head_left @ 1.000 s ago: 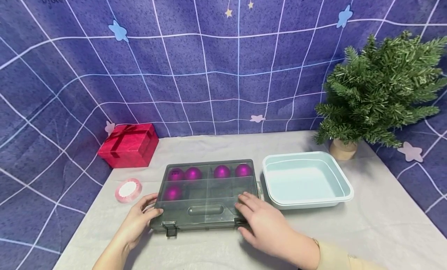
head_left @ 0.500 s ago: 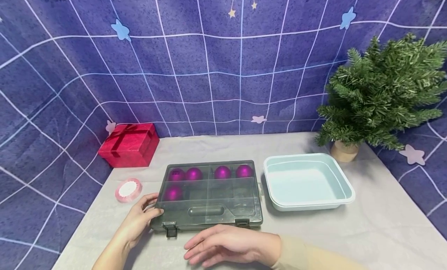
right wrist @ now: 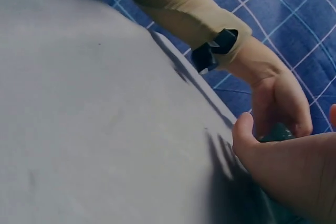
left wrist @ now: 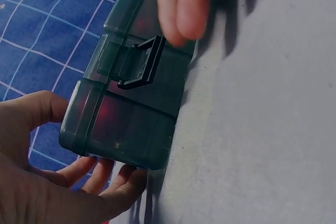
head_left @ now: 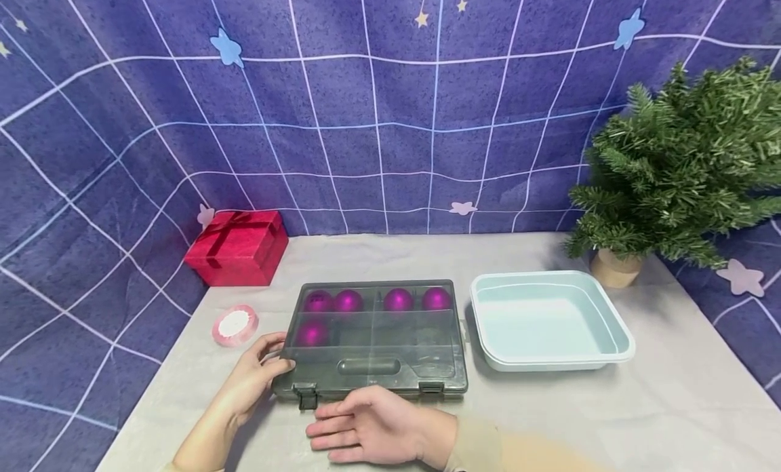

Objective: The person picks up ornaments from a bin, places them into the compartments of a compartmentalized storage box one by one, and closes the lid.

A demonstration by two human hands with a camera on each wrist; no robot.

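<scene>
A smoky translucent storage case lies on the table, its lid down over several shiny purple balls in its compartments. My left hand grips its left front corner, thumb on top and fingers along the side. The left front latch sticks out from the case, while the right front latch looks flat against it. In front of the case is my right hand, fingers straight and palm showing, holding nothing. Its fingertips are close to the left latch; contact cannot be made out.
To the right of the case stands a pale blue tray, with a small artificial pine tree behind it. A red gift box sits at the back left. Nearer, a pink ribbon roll lies left of the case.
My right hand has left the right front latch area and moved left along the case's front, then turned palm into view. The left hand keeps its grip. The view has shifted slightly.
</scene>
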